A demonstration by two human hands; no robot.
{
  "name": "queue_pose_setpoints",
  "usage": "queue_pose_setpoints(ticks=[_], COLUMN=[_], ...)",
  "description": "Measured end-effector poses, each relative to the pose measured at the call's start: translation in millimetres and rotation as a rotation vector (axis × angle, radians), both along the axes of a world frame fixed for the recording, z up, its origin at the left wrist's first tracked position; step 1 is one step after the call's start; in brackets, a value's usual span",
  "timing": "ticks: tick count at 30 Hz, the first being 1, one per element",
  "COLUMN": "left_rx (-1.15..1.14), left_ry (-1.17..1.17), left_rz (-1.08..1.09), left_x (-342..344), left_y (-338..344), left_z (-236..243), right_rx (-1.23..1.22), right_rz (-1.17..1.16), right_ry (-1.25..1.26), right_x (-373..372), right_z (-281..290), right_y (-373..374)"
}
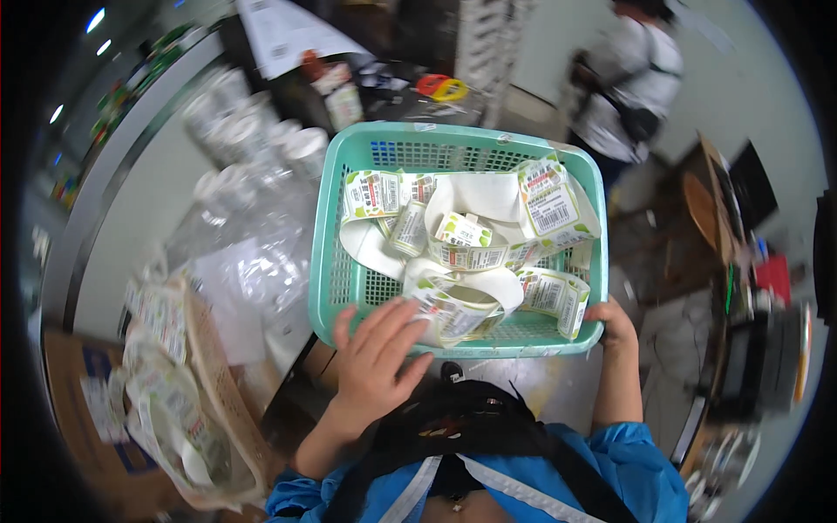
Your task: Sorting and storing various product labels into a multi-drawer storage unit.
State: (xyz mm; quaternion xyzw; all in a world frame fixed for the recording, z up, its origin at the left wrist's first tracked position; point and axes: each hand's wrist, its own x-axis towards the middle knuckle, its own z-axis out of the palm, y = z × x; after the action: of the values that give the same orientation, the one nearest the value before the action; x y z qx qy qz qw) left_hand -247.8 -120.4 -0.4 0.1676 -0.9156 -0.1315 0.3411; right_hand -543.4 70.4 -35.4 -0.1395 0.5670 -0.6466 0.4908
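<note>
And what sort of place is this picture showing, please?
Probably a packing or labelling workroom: printed label strips lie in a green basket, more lie in a beige basket, and what look like white rolls are nearby.

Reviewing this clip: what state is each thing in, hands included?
Green basket: open-topped, loaded.
Labels: in strips, loosely curled inside it.
Left hand: open, fingers spread at the near rim.
Right hand: gripping the near right corner.
Beige basket: holding more labels.
Plastic: clear, crumpled.
</note>
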Motion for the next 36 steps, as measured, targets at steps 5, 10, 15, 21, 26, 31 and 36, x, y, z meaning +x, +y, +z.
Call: queue_pose_setpoints(ticks=[5, 10, 15, 21, 26, 31, 36], left_rx=[0.049, 0.084, 0.127, 0.388, 0.740, 0.869, 0.879], left_ry=[-0.104, -0.282, -0.398, -0.218, -0.245, -0.349, -0.374], left_rz=[-0.398, -0.475, -0.414, -0.038, 0.234, 0.409, 0.577], left_x=[-48, -100, -136, -166, -185, -181, -174], left_y=[4, -20, -27, -20, 10, 71, 78], left_z=[-45, -90, -135, -161, -224, -244, -245], right_rx=[-0.018, -0.065, -0.075, 0.078, 0.352, 0.438, 0.486], right_rz=[-0.201, -0.318, -0.389, -0.240, -0.031, 0.033, 0.198], right_ry=[0.022, -0.069, -0.153, -0.193, -0.324, -0.396, -0.286], right_x=[2, -4, -36, -144, -220, -271, -318], right_z=[-47, -98, -152, -217, -333, -400, -404], right_y=[71, 71, 92, 96, 93, 64, 22])
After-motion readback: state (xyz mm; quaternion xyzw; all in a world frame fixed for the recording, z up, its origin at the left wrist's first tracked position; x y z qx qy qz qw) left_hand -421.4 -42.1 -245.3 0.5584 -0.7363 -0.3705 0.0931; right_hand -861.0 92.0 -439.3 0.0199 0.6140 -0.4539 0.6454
